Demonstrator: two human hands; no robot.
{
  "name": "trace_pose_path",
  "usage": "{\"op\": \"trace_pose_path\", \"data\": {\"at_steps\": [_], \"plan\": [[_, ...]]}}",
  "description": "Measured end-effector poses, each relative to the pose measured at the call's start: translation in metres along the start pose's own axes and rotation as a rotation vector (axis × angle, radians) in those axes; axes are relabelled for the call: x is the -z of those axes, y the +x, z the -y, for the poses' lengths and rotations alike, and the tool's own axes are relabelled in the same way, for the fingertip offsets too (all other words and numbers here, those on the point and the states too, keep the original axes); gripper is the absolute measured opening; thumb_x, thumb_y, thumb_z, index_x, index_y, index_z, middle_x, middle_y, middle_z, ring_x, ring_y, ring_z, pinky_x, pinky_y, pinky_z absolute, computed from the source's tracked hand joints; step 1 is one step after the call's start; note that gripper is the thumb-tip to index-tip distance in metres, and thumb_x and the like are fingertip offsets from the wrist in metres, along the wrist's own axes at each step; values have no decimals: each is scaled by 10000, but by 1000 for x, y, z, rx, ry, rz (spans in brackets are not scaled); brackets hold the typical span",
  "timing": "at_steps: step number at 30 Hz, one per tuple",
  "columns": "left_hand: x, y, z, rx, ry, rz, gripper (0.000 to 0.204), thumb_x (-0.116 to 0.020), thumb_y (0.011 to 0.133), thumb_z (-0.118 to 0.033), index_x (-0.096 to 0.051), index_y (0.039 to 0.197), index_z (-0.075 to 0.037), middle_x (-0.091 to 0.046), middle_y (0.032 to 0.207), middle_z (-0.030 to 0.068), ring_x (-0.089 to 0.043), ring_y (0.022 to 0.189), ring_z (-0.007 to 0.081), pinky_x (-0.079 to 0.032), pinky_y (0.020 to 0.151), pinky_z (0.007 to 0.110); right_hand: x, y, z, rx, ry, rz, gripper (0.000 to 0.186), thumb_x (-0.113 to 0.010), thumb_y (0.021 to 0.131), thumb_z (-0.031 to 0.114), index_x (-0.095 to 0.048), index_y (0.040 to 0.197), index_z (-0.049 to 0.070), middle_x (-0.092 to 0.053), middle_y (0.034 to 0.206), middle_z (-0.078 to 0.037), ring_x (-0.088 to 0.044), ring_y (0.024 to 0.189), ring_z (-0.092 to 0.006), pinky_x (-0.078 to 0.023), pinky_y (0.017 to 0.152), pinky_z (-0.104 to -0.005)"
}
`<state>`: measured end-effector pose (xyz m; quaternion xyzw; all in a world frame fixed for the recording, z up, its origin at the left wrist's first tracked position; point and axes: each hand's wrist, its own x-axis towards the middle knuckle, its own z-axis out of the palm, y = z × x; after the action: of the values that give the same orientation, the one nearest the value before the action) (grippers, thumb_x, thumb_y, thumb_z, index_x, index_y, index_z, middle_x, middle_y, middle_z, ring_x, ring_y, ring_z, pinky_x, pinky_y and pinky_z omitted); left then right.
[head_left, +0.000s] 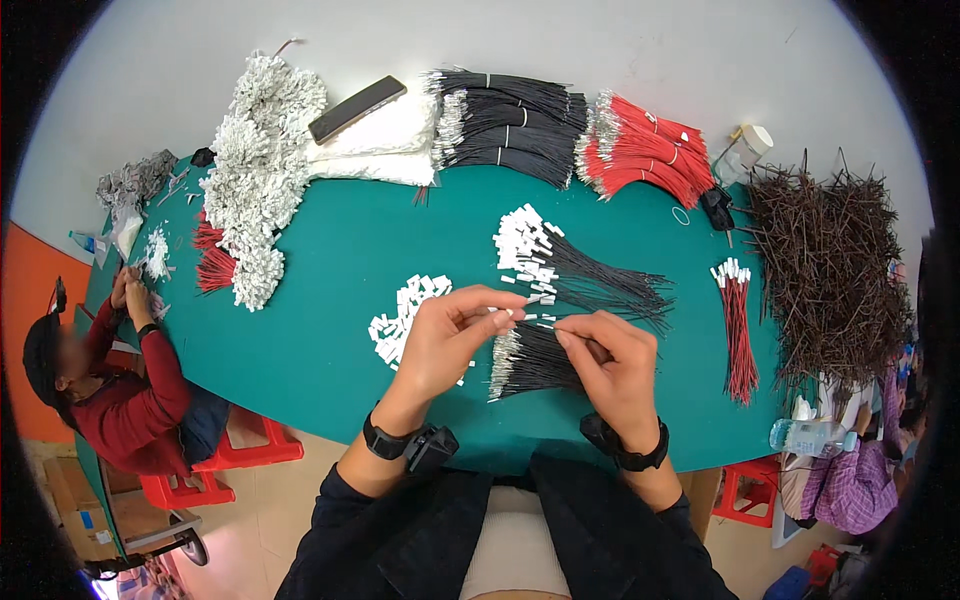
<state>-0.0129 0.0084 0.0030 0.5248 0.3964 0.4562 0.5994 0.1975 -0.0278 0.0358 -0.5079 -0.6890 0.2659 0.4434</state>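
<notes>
My left hand (450, 340) pinches a small white piece, apparently a sleeve, between thumb and forefinger. My right hand (610, 365) is closed in a pinch at what looks like a thin dark wire, just right of the left fingertips. Beneath them lies a bundle of black wires (530, 370) with silvery ends. A loose pile of small white sleeves (400, 315) sits to the left. Farther back, black wires (610, 275) with white sleeves on their ends (520, 240) are fanned out on the green table (360, 230).
Red wires (740, 330) and a brown tangle (830, 270) lie right; red bundles (650, 145), black bundles (515, 130), white bags (370, 150) with a dark oblong (357, 108), and a white heap (255, 160) behind. A co-worker (130, 390) sits left; a bottle (800, 436) stands right.
</notes>
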Motion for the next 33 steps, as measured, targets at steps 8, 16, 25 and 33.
{"op": "trace_pose_path", "data": {"at_steps": [8,16,25,33], "plan": [[15,3,23,163,324,-49,154,-727,926,-43,-759,1063,19,-771,946,96,-705,782,131,-554,708,277,-3,0,-4,115,-15,-49,144,-767,831,-41,-768,968,4,-673,742,-64,-560,590,-116,-406,526,-259],[20,-1,39,-195,817,-3,109,-715,911,-64,-763,996,-13,-696,849,127,-646,733,225,-498,660,311,-5,3,-7,238,-105,-66,146,-777,811,-33,-769,949,13,-708,761,-80,-592,618,-162,-430,539,-287],[4,-5,1,-4,108,-1,201,-664,973,-24,-744,1154,12,-698,873,48,-674,896,121,-526,774,267,1,4,8,132,-111,-86,96,-769,819,-23,-726,902,-1,-709,790,-116,-639,658,-267,-492,604,-347],[-5,-9,-15,19,7,38,211,-655,990,-38,-731,1180,15,-688,1000,53,-689,933,127,-532,841,257,1,5,9,142,-111,-95,73,-766,824,-4,-709,870,4,-690,776,-118,-633,658,-267,-481,604,-348]]}}
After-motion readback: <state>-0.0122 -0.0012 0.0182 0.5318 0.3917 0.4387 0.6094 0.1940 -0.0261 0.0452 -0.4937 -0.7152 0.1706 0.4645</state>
